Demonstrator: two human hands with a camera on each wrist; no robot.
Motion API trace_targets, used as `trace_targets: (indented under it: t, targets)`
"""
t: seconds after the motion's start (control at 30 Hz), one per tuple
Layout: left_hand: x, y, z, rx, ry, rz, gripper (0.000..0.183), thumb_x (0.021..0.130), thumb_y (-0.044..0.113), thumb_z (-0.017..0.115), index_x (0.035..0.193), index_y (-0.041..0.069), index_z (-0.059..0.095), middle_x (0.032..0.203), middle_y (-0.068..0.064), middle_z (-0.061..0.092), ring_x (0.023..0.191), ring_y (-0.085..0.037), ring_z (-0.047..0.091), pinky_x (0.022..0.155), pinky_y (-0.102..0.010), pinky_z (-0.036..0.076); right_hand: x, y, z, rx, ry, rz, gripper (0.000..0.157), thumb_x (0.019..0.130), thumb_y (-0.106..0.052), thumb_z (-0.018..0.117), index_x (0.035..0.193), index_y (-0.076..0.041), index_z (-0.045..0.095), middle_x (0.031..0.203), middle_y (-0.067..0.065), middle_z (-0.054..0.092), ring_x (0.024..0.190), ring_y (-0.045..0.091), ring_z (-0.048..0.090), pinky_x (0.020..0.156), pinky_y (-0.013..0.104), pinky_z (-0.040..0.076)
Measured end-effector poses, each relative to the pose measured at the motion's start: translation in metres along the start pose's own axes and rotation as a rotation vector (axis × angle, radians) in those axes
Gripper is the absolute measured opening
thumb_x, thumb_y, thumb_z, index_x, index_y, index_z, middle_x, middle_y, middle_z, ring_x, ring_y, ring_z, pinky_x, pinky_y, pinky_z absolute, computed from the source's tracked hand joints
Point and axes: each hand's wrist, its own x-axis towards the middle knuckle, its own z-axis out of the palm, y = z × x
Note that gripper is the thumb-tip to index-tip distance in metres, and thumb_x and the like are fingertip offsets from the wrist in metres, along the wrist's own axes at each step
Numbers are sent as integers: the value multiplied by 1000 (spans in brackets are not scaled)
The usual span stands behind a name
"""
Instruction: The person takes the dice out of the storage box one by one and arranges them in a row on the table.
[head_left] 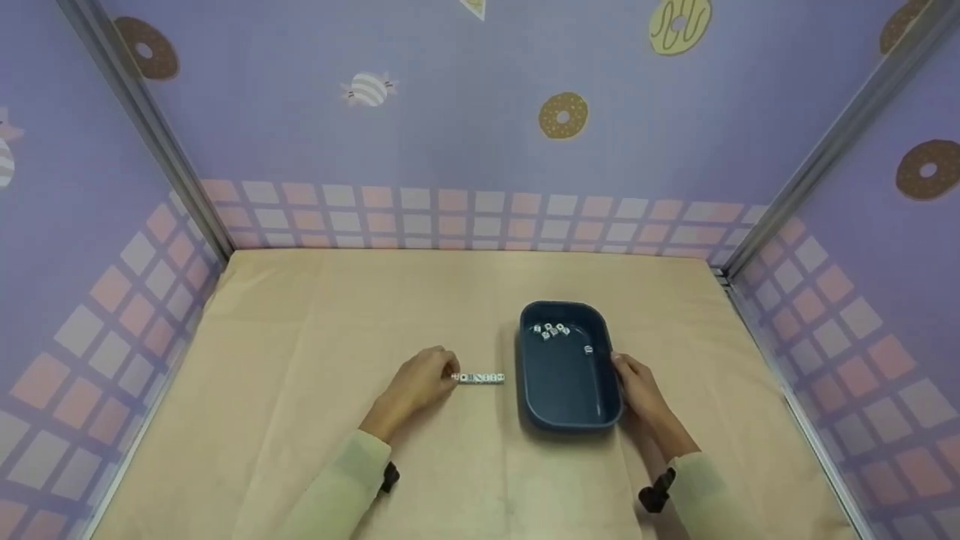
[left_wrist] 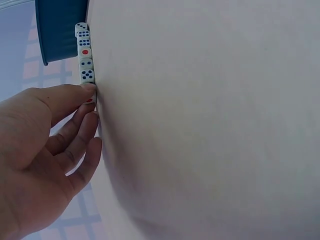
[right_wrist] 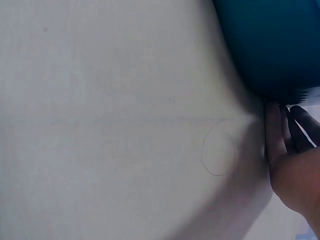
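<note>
A short row of white dice (head_left: pixel 484 379) lies on the cloth, side by side, with red and blue pips. At the row's left end my left hand (head_left: pixel 424 379) pinches a die (left_wrist: pixel 90 100) between thumb and fingers, partly hiding it. To the right of the row stands a dark blue rectangular tray (head_left: pixel 570 416) with rounded corners. Several loose dice (head_left: pixel 551 331) are grouped toward its far left corner, and another die (head_left: pixel 588 349) sits by its right side. My right hand (head_left: pixel 643 390) touches the tray's right side, its fingers fairly straight in the right wrist view.
A beige cloth (head_left: pixel 337 315) with faint creases covers the table. Purple walls (head_left: pixel 465 135) with printed sweets and checks enclose it at the back and both sides. Metal posts (head_left: pixel 161 142) stand at the back corners.
</note>
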Motion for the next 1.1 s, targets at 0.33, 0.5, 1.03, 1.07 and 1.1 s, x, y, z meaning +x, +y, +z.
trace_targets:
  t: [0.33, 0.5, 1.03, 1.07, 1.1]
  targets:
    - [-1, -3, 2, -39, -5, 0, 5, 98, 11, 77, 102, 11, 75, 96, 0, 64, 85, -14, 58, 79, -36, 55, 25, 35, -2, -19, 39, 6, 61, 117, -42, 35, 156, 4, 44, 161, 26, 43, 153, 40, 35, 128, 53, 21]
    - [0, -3, 1, -57, -7, 7, 5, 97, 10, 77, 102, 10, 75, 97, -1, 64, 86, -14, 58, 79, -37, 54, 23, 36, -2, -10, 54, -11, 64, 116, -46, 37, 155, 4, 47, 158, 26, 47, 150, 38, 40, 128, 54, 22]
    - [23, 27, -16, -274, -23, 49, 41, 98, 23, 79, 130, 1, 66, 121, -11, 62, 113, -29, 63, 98, -44, 55, 24, 40, -2, 3, 68, -50, 60, 116, -44, 39, 149, 3, 53, 152, 25, 53, 144, 37, 46, 126, 52, 27]
    - [28, 35, -16, -276, -8, 70, 41, 98, 23, 79, 131, 1, 65, 122, -11, 62, 114, -29, 62, 99, -44, 55, 24, 40, -2, 7, 63, -48, 60, 116, -44, 39, 150, 3, 52, 153, 25, 52, 145, 37, 45, 127, 52, 26]
    - [32, 43, -15, -273, 13, 96, 41, 99, 23, 78, 131, 0, 65, 121, -11, 62, 115, -29, 63, 99, -44, 55, 24, 40, -1, 7, 56, -46, 61, 115, -45, 39, 152, 3, 51, 155, 25, 51, 147, 38, 43, 127, 52, 25]
